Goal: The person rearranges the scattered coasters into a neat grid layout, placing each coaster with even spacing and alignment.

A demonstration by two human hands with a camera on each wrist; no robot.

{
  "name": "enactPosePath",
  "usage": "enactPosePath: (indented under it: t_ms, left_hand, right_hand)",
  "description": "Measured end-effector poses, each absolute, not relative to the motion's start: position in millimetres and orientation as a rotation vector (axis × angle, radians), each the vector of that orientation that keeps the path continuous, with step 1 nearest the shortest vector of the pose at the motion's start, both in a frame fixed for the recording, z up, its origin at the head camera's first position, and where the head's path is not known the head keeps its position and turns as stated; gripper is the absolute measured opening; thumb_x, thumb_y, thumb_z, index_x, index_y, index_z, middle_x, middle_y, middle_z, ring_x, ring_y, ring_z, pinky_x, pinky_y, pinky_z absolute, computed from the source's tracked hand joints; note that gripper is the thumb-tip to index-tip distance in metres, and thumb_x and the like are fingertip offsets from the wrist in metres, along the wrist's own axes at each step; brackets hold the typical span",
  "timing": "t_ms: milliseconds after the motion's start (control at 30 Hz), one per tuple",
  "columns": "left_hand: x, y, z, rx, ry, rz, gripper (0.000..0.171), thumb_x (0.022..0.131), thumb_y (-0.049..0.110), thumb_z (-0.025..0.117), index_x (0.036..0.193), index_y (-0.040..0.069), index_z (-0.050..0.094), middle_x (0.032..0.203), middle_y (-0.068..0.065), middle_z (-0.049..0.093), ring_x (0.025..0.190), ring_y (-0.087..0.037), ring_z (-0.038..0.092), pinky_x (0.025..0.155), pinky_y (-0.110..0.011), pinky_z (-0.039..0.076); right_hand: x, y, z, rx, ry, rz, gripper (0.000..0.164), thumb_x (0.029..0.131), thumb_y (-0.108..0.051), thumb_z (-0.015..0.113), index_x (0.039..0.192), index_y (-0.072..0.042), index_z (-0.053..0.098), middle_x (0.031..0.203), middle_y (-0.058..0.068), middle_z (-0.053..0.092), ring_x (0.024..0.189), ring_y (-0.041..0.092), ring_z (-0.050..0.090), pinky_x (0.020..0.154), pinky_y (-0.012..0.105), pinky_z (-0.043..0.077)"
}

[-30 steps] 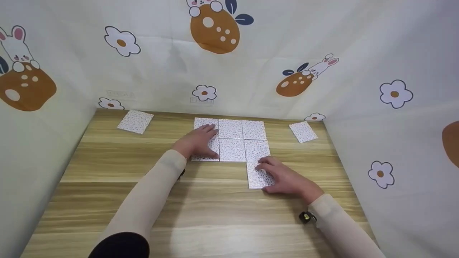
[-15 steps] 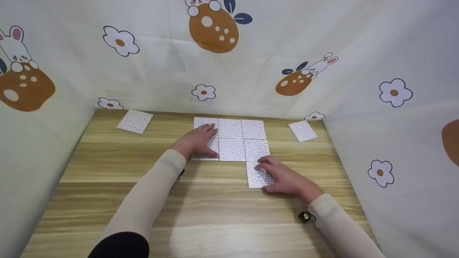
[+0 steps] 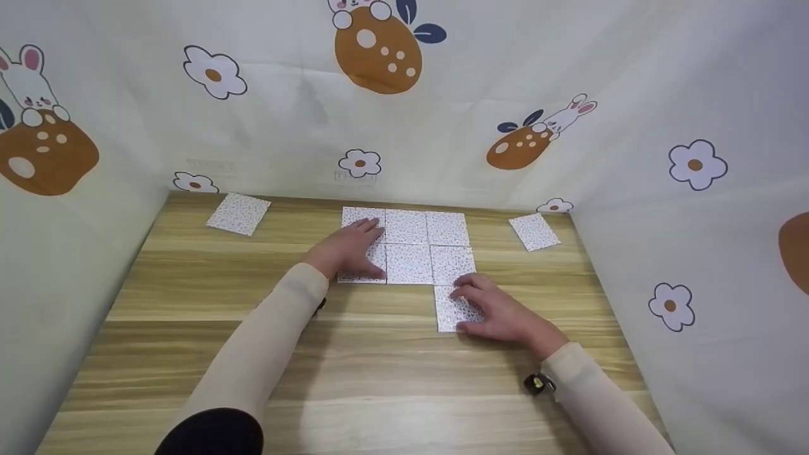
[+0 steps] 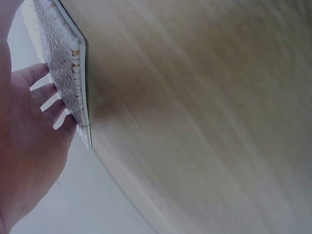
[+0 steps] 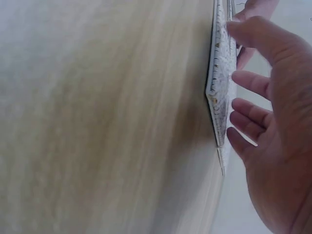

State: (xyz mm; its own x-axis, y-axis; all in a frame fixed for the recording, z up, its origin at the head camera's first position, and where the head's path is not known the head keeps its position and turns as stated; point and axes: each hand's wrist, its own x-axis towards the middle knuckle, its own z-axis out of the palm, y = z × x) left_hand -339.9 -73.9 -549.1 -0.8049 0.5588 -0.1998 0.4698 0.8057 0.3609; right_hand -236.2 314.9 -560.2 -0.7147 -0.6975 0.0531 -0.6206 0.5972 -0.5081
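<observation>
Several square white speckled tiles form two rows of three at the table's far middle, including a middle tile. One more tile adjoins the right end of the near row. My left hand rests over the two leftmost tiles, fingers spread and partly hiding them. In the left wrist view, its fingertips touch the speckled face of a tile. My right hand lies over the added tile's right side, fingers loosely bent. From the right wrist, the thumb touches that tile, while the other fingertips are close over its face.
A loose tile lies tilted at the table's far left, and another tile at the far right. Fabric walls printed with rabbits and flowers enclose the wooden table at the back and both sides.
My right thumb has shifted slightly left along the added tile's near edge. The left hand and the tiles stay put.
</observation>
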Motion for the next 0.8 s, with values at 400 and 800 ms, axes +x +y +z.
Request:
enactPosePath:
  t_ms: [400,800]
  left_hand:
    - [-339,-74,-550,0.782,2.704,0.413,0.118,0.09,0.069,0.082,0.175,0.008,0.029,0.184,-0.014,0.016,0.17,-0.037,0.013,0.138,-0.05,0.017]
    - [-338,-73,-549,0.768,2.695,0.409,0.116,0.091,0.067,0.082,0.175,0.009,0.029,0.184,-0.012,0.017,0.17,-0.036,0.013,0.138,-0.049,0.017]
  right_hand:
    - [-239,318,-559,-1.181,2.747,-0.806,0.039,0.099,-0.028,0.083,0.129,-0.006,0.073,0.136,0.009,0.064,0.13,0.027,0.062,0.117,0.051,0.052]
    - [-263,333,-557,-0.721,3.053,-0.979,0.033,0.098,-0.013,0.081,0.124,0.005,0.07,0.123,0.02,0.066,0.118,0.038,0.063,0.108,0.055,0.053]
